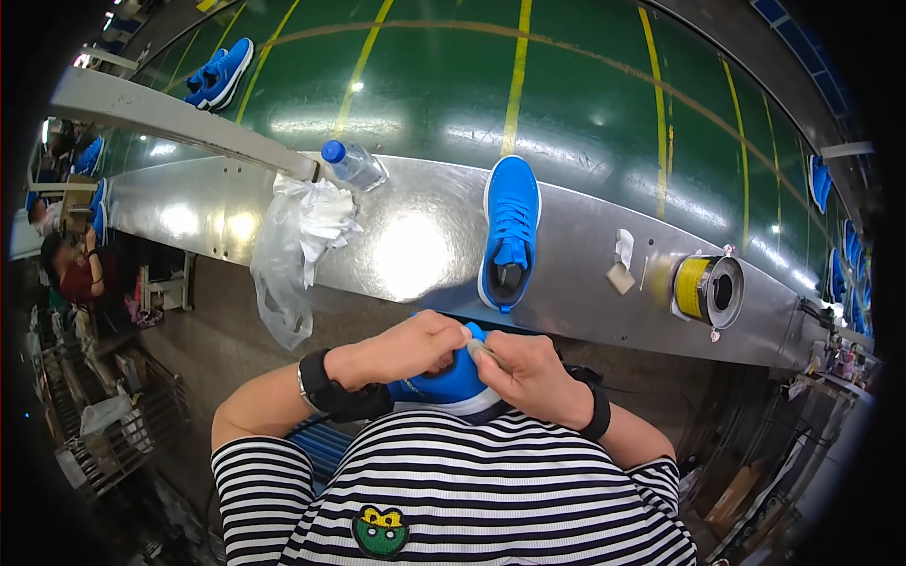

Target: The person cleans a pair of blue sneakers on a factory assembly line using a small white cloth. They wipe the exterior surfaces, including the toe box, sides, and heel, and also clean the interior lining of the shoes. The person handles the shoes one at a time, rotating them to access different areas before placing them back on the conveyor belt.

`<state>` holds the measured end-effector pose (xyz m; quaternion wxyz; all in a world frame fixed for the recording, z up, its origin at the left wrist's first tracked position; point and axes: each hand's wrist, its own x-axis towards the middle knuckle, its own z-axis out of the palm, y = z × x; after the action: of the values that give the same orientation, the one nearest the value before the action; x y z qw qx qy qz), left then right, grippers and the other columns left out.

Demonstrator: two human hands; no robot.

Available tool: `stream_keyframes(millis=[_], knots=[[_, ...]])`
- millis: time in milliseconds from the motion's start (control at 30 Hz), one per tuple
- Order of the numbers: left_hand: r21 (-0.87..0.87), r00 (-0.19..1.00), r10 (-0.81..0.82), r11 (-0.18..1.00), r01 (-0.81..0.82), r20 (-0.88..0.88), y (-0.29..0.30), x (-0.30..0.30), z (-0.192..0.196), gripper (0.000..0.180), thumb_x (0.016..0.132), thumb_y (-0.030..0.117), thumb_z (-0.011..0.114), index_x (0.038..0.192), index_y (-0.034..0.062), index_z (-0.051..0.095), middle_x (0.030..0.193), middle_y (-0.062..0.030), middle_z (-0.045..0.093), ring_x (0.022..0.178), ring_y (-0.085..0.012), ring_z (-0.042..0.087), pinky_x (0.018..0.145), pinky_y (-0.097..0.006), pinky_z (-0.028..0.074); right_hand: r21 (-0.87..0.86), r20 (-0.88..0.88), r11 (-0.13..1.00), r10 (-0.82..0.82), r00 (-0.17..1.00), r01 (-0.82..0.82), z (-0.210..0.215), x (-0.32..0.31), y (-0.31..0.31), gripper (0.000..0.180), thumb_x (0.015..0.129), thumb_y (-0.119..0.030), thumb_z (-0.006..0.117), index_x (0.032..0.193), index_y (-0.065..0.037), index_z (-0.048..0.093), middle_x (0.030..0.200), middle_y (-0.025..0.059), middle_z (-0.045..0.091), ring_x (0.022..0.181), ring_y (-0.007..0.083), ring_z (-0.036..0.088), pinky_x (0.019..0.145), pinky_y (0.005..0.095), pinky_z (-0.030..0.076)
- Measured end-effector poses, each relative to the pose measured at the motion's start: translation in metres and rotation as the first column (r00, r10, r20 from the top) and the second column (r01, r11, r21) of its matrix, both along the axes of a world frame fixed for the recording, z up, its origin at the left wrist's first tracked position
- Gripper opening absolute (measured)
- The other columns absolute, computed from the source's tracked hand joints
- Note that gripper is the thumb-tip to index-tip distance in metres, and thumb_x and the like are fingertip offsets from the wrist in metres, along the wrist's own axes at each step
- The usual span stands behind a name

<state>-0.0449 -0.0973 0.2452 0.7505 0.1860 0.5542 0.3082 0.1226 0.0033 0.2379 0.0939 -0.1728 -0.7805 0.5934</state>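
While both elbows bend outward beside the striped shirt (472,481), the forearms angle inward and the hands meet low in front of the chest. Worked shoe (439,387), blue with a pale sole, sits between hands and shirt, partly hidden by them. Left hand (415,347): wrist in a dark cuff, back of hand upward, fingers curled, thumb and fingertips drawn together on the shoe's blue edge. Right hand (530,373): dark wristband, knuckles outward, fingers folded; thumb and forefinger narrow, pinching a small pale piece (478,348) against that edge. Kind of piece: cannot tell. The two sets of fingertips are nearly touching.

Just beyond, a steel ledge (585,307). Second shoe (512,212) upright on it, heel at the near edge, toe away from the person. Right of it: a beige block (620,277), a thin stick (645,274), and a tin (693,288) with a yellow label. Left of it: white paper (326,222) in a clear bag (283,307) drooping over the edge, with a bottle (355,166) behind, blue-capped, leaning over.

Farther: a green belt (585,94) with yellow lines, a blue pair (222,74) on its left part. Far left, a seated co-worker (80,269).
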Motion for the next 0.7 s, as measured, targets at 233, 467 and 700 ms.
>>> stream_keyframes(millis=[233,467,700], knots=[[-0.021,1.0,-0.001,1.0,0.001,0.013,0.004,-0.005,0.003,0.033,0.094,0.025,0.046,0.066,0.0086,0.042,0.06,0.0067,0.032,0.054,-0.004,0.028,0.048,-0.021,0.024,-0.048,0.091,0.993,0.108,0.99,-0.104,0.005,0.01,0.006,0.029,0.086,-0.019,0.056,0.064,-0.003,0.05,0.053,0.0145,0.047,0.046,0.0311,0.049,0.045,0.0382,0.037],[0.017,0.999,-0.046,0.999,0.045,0.004,0.003,-0.009,0.002,0.034,0.094,0.026,0.047,0.066,0.0069,0.046,0.06,0.0055,0.037,0.055,-0.005,0.032,0.049,-0.021,0.028,-0.111,0.173,0.971,0.23,0.958,-0.213,0.012,0.013,0.013,0.03,0.087,-0.019,0.055,0.063,-0.003,0.049,0.053,0.0145,0.047,0.045,0.0313,0.048,0.044,0.0381,0.037],[0.01,0.998,-0.061,0.998,0.06,0.035,0.002,-0.014,-0.002,0.035,0.095,0.027,0.047,0.067,0.0056,0.049,0.061,0.005,0.041,0.056,-0.0048,0.035,0.051,-0.021,0.031,-0.07,0.04,0.995,0.067,0.997,-0.064,0.006,-0.007,0.005,0.032,0.087,-0.02,0.056,0.062,-0.002,0.049,0.051,0.0137,0.046,0.043,0.0279,0.046,0.043,0.0366,0.037]])
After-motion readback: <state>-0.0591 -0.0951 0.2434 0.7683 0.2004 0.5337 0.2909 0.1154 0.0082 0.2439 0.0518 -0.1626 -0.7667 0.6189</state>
